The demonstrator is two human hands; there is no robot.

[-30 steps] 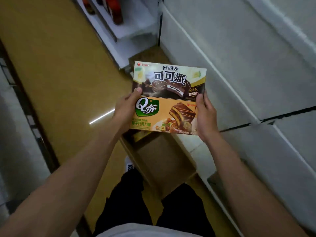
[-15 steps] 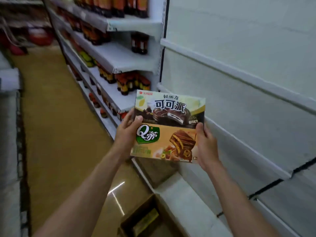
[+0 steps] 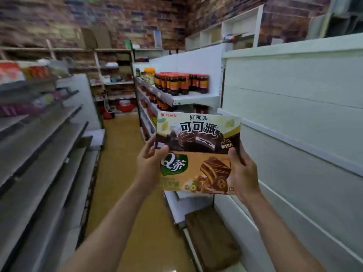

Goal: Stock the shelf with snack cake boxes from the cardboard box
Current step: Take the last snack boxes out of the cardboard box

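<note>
We stand in a shop aisle beside the white shelf (image 3: 294, 122), our landmark, its boards bare on this side; further along the same run sit rows of dark jars (image 3: 180, 83) with orange labels, too blurred to read; below the shelf's lowest board, on the floor, lies the cardboard box (image 3: 212, 238), its flaps open. Out in front of the shelf, raised at about its middle boards, we hold two snack cake boxes; the upper box (image 3: 198, 132) reads 好丽友 and 可可派 over a picture of a chocolate pie; the lower box (image 3: 194, 173) shows a green Q蒂 badge and a layered cake with hazelnuts. We judge them light, stiff in thin card yet easy to dent at the corners, and glossy enough to slide on each other; holding them by the short ends looks best. Our left hand (image 3: 147, 165) and right hand (image 3: 243, 173) are clamped on those ends, thumbs on the printed fronts, fingers behind.
</note>
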